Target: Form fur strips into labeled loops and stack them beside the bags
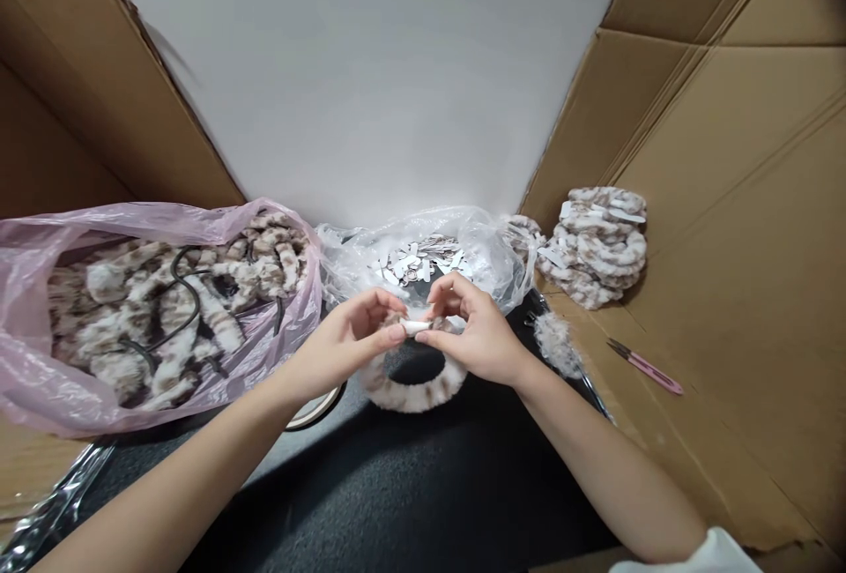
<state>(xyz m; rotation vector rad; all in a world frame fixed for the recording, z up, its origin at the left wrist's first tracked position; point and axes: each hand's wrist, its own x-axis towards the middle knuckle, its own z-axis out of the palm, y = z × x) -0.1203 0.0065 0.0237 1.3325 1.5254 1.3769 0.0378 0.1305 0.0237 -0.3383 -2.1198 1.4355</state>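
Note:
A fluffy white-and-brown ring (415,397), like a plush hair band, hangs between my two hands over the black work surface. My left hand (363,326) pinches the top of the ring from the left. From the other side, my right hand (472,331) grips the same part with thumb and fingers. A short white strip (415,326), seemingly a tag, lies across the ring between my thumbs. Just beyond my fingers, a clear plastic bag (489,247) holds many small white tags (423,260).
Left stands a pink plastic bag (300,370) of fluffy pieces and dark cords. A stack of fluffy rings (598,247) sits right, near pink-handled thread snips (644,367) and a fluffy tuft (557,342). A tape roll (315,412) lies under my left wrist. Cardboard walls (746,229) flank the table.

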